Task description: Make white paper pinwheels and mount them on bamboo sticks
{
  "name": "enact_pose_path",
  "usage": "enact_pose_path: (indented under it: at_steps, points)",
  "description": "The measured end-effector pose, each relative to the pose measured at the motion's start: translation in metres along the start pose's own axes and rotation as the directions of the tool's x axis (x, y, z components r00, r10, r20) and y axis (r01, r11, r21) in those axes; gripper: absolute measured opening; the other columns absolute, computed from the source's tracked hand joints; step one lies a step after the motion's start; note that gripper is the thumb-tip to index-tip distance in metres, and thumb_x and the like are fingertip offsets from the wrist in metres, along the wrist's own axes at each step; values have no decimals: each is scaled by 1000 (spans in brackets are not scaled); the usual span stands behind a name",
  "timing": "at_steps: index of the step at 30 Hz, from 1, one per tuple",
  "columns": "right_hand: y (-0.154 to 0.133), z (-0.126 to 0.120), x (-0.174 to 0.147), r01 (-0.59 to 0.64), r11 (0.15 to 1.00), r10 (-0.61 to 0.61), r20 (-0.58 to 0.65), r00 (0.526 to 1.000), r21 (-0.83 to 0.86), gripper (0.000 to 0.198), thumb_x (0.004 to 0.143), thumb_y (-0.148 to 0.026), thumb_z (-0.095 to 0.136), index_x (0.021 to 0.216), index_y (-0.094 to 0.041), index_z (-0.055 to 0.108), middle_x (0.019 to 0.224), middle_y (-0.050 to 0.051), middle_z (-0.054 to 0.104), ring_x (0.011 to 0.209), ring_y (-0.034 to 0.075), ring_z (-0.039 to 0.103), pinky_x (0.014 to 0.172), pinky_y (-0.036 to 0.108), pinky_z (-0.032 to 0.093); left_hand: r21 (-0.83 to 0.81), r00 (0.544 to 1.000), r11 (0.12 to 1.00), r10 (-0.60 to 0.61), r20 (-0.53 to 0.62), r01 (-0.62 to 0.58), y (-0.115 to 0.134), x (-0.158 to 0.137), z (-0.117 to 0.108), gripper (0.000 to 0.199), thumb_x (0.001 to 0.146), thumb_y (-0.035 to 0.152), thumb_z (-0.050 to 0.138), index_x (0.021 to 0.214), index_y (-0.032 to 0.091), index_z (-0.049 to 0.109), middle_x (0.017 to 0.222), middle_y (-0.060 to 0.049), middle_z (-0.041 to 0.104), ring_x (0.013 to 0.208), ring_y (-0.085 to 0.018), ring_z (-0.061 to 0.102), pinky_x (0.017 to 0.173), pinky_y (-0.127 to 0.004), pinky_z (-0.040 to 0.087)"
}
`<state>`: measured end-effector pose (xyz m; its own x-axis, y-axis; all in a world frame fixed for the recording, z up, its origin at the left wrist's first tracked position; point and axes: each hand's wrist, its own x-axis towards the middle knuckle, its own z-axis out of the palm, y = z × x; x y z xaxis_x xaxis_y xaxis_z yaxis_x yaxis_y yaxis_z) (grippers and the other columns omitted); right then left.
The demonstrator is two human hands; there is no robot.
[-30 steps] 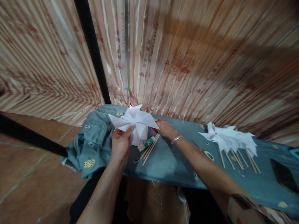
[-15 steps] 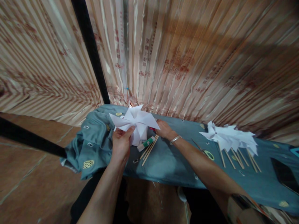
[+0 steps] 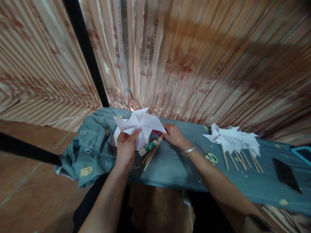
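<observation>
A white paper pinwheel (image 3: 143, 122) is pinched in my left hand (image 3: 126, 144), the thumb lying near its centre and the other fingers beneath. White paper (image 3: 142, 141) lies under it on the cloth. My right hand (image 3: 173, 135), with a silver bracelet at the wrist, is at the pinwheel's right tip, fingers curled and fingertips partly hidden. Beside those fingers is a small red and black item (image 3: 156, 132), too small to name. A green and white glue stick (image 3: 148, 148) rests against several wooden sticks (image 3: 153, 154) below the pinwheel.
A blue-grey cloth (image 3: 167, 173) covers the long surface. Yellow-handled scissors (image 3: 211, 157) lie right of my wrist. Farther right are several finished pinwheels (image 3: 234, 137) on sticks, a black phone (image 3: 286, 174) and a blue-edged object (image 3: 302, 152). A black pole (image 3: 87, 55) stands before the curtain (image 3: 179, 68).
My view has shifted a little to the right. The right hand has moved slightly away from the red item, which shows more. My left hand keeps its hold on the pinwheel.
</observation>
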<state>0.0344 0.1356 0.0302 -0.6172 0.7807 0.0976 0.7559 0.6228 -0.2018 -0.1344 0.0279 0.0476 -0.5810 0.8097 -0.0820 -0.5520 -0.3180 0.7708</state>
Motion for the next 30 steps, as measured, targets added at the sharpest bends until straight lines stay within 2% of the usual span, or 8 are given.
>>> enact_pose_path:
  at_steps: [2,4,6,8,12,16,23,30]
  points:
    - [6,1,-27,-59,996,61,-37,997,60,19,88,-14,45,88,-15,64,82,5,71,72,16,64,68,23,45,10,1000,1000,-6,20,6,-2,-1,3,34,51,20,83,82,17,68,79,-1,73,81,-18,68,88,-32,50]
    - [14,7,-61,-106,988,113,-57,992,110,18,88,-15,45,86,-17,63,88,5,72,67,14,63,65,23,46,20,999,1000,-5,43,4,-6,-3,6,35,52,21,84,82,15,69,79,-2,74,81,-18,68,87,-32,50]
    - [27,15,-97,-145,958,179,-121,976,248,15,86,-18,48,82,-19,62,95,6,72,77,17,66,71,26,48,34,998,999,-7,68,5,-12,-5,9,36,52,21,84,84,14,70,81,-3,74,85,-19,68,88,-32,49]
    - [42,24,-130,-155,909,222,-134,966,387,14,84,-21,51,79,-21,63,101,7,72,92,21,67,82,32,49,61,994,998,-36,99,30,-20,-8,12,36,53,22,84,85,14,70,81,-3,74,88,-20,68,88,-32,49]
    - [67,35,-170,-150,877,237,-140,961,457,12,82,-19,54,74,-21,64,111,11,68,110,25,61,96,41,44,170,964,971,-201,177,171,-42,-21,22,36,52,29,85,82,13,71,78,-4,74,78,-21,68,77,-31,51]
    - [78,40,-180,-166,859,286,-184,940,485,12,84,-19,54,79,-21,65,117,12,66,113,25,59,100,44,42,275,929,925,-320,185,264,-59,-32,32,36,49,30,87,75,13,70,73,-4,73,72,-19,67,73,-29,50]
    - [91,43,-180,-148,782,352,-234,906,605,19,86,-18,52,93,-21,70,112,9,69,107,22,63,98,40,46,383,937,890,-322,139,249,-71,-39,42,36,46,30,88,73,14,69,76,-4,74,76,-19,68,73,-28,51]
    - [82,35,-177,-199,754,432,-244,868,626,17,87,-22,55,89,-21,71,100,7,73,97,21,66,91,36,49,496,930,841,-333,155,218,-81,-47,42,41,49,37,87,78,13,71,78,-6,75,76,-22,69,77,-34,52]
